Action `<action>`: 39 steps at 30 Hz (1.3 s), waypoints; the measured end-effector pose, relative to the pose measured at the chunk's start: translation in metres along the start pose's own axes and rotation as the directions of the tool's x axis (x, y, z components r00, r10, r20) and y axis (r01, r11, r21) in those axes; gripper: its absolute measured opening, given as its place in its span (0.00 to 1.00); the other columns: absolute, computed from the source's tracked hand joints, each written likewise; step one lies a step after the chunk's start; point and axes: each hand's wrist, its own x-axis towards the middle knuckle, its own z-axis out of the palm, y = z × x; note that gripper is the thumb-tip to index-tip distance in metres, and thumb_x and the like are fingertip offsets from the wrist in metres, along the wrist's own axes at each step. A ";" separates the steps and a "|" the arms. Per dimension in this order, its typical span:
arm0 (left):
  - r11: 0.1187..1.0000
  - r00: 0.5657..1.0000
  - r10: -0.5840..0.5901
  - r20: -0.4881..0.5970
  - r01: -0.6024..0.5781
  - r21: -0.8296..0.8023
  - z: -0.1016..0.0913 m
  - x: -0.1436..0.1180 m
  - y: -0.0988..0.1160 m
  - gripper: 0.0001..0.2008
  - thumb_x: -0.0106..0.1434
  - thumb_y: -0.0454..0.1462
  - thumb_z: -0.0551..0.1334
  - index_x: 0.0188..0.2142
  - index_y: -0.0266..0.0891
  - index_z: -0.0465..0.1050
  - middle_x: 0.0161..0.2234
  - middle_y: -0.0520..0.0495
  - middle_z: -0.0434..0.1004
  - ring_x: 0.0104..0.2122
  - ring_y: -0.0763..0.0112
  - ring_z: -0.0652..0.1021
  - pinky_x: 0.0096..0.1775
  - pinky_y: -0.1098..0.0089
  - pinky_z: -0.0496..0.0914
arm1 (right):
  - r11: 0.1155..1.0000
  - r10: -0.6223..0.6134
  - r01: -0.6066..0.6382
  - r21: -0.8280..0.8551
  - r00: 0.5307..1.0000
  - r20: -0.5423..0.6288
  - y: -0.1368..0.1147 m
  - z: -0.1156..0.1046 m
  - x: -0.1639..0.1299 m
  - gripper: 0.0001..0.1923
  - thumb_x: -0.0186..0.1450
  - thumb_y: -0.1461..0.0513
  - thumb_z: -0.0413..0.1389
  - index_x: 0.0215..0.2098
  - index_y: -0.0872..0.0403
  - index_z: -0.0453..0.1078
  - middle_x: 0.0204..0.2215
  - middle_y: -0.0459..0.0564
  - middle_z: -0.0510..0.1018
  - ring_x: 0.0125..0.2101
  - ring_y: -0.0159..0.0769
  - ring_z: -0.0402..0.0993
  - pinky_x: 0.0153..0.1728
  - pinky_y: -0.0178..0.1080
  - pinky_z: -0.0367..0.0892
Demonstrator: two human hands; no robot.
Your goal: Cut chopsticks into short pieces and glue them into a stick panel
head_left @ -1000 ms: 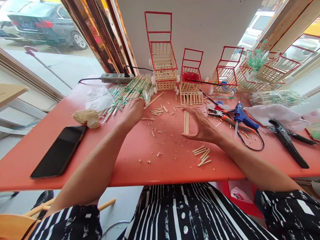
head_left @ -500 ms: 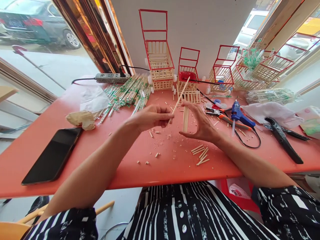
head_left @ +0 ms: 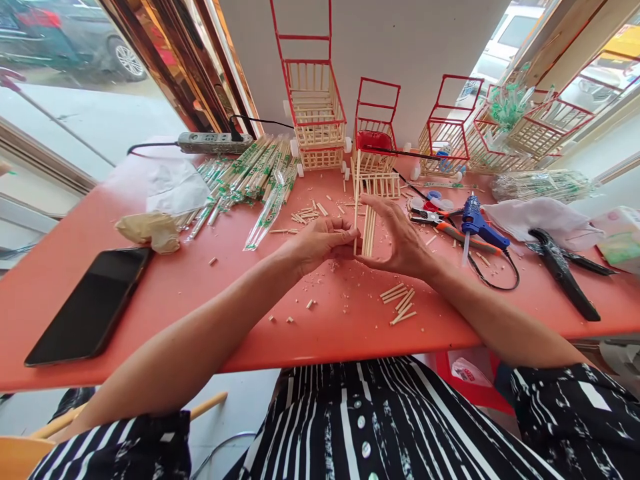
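While your left hand (head_left: 320, 243) pinches one thin bamboo stick (head_left: 356, 210) by its lower end, your right hand (head_left: 400, 240), fingers spread, steadies the row of bamboo sticks (head_left: 369, 230) lying beside it. Step: adding a stick to the row; next, line up the ends. Right of the row: blue glue gun (head_left: 477, 227). Beyond: red-framed stick carts (head_left: 315, 107) on the coral-red tabletop (head_left: 200, 293), window behind.
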 end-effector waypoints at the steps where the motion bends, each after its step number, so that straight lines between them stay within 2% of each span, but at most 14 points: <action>1: 1.000 1.000 0.010 0.002 -0.010 -0.001 0.001 0.000 -0.001 0.16 0.57 0.36 0.79 0.30 0.33 0.74 0.26 0.48 0.79 0.27 0.71 0.81 0.39 0.65 0.78 | 1.000 -0.010 0.010 -0.001 1.000 -0.002 0.000 0.001 0.000 0.52 0.64 0.49 0.67 0.78 0.46 0.47 0.72 0.61 0.64 0.70 0.60 0.62 0.69 0.67 0.61; 9: 0.999 0.998 0.051 0.031 -0.051 -0.002 0.001 0.002 -0.008 0.22 0.53 0.41 0.82 0.31 0.35 0.71 0.28 0.49 0.80 0.29 0.70 0.83 0.44 0.62 0.80 | 0.999 -0.037 0.036 -0.037 0.999 -0.019 -0.001 0.002 0.000 0.52 0.64 0.50 0.68 0.78 0.47 0.48 0.72 0.63 0.65 0.70 0.59 0.63 0.68 0.64 0.63; 14: 0.997 0.995 0.071 0.066 -0.071 0.000 -0.002 0.003 -0.011 0.23 0.49 0.42 0.83 0.34 0.35 0.74 0.28 0.48 0.81 0.31 0.66 0.84 0.46 0.59 0.80 | 0.999 -0.034 0.033 -0.029 0.999 -0.014 0.001 0.002 -0.001 0.51 0.65 0.49 0.67 0.78 0.47 0.48 0.71 0.62 0.66 0.70 0.58 0.64 0.68 0.63 0.63; 18: 0.996 0.992 0.084 0.090 -0.088 0.035 -0.003 0.003 -0.012 0.20 0.52 0.43 0.82 0.34 0.32 0.78 0.30 0.46 0.82 0.32 0.68 0.84 0.47 0.61 0.79 | 1.000 -0.017 0.017 -0.009 1.000 0.001 0.002 0.001 -0.002 0.51 0.65 0.49 0.67 0.78 0.47 0.49 0.72 0.61 0.66 0.70 0.58 0.63 0.69 0.63 0.62; 21: 0.996 0.992 0.077 0.095 -0.080 0.035 -0.003 0.003 -0.013 0.23 0.49 0.46 0.83 0.32 0.31 0.80 0.31 0.44 0.83 0.32 0.68 0.83 0.46 0.63 0.79 | 1.000 -0.031 0.031 -0.003 0.999 0.014 0.003 0.000 -0.001 0.51 0.65 0.50 0.66 0.79 0.48 0.48 0.72 0.61 0.65 0.71 0.58 0.62 0.70 0.62 0.61; 25: 0.997 0.990 0.064 0.128 -0.068 0.024 -0.003 0.003 -0.013 0.24 0.49 0.48 0.83 0.36 0.31 0.84 0.33 0.42 0.86 0.35 0.65 0.85 0.47 0.63 0.79 | 0.997 -0.071 0.071 -0.010 0.997 0.025 0.003 -0.002 0.000 0.52 0.65 0.50 0.67 0.79 0.47 0.46 0.73 0.60 0.64 0.73 0.56 0.60 0.71 0.61 0.60; 29: 0.997 0.989 0.058 0.134 -0.064 0.043 -0.002 0.003 -0.013 0.23 0.50 0.47 0.83 0.35 0.31 0.84 0.34 0.41 0.86 0.35 0.66 0.85 0.47 0.64 0.79 | 0.993 -0.112 0.113 -0.018 0.993 0.035 0.005 -0.002 0.001 0.53 0.65 0.50 0.67 0.79 0.46 0.45 0.73 0.60 0.64 0.73 0.55 0.59 0.71 0.61 0.59; 34: 0.998 0.989 0.054 0.136 -0.060 0.038 -0.002 0.003 -0.015 0.22 0.51 0.46 0.82 0.35 0.31 0.84 0.33 0.42 0.85 0.35 0.68 0.84 0.43 0.68 0.78 | 0.994 -0.100 0.103 -0.046 0.993 0.063 0.007 -0.002 0.001 0.52 0.64 0.49 0.67 0.78 0.47 0.48 0.73 0.59 0.64 0.74 0.57 0.57 0.72 0.63 0.57; 39: 0.998 0.989 0.053 0.139 -0.057 0.029 -0.002 0.004 -0.018 0.22 0.51 0.46 0.82 0.35 0.32 0.83 0.35 0.41 0.86 0.36 0.66 0.84 0.44 0.66 0.79 | 0.994 -0.095 0.098 -0.041 0.993 0.077 0.008 -0.002 0.001 0.50 0.65 0.48 0.67 0.78 0.47 0.52 0.72 0.60 0.65 0.74 0.57 0.56 0.72 0.62 0.56</action>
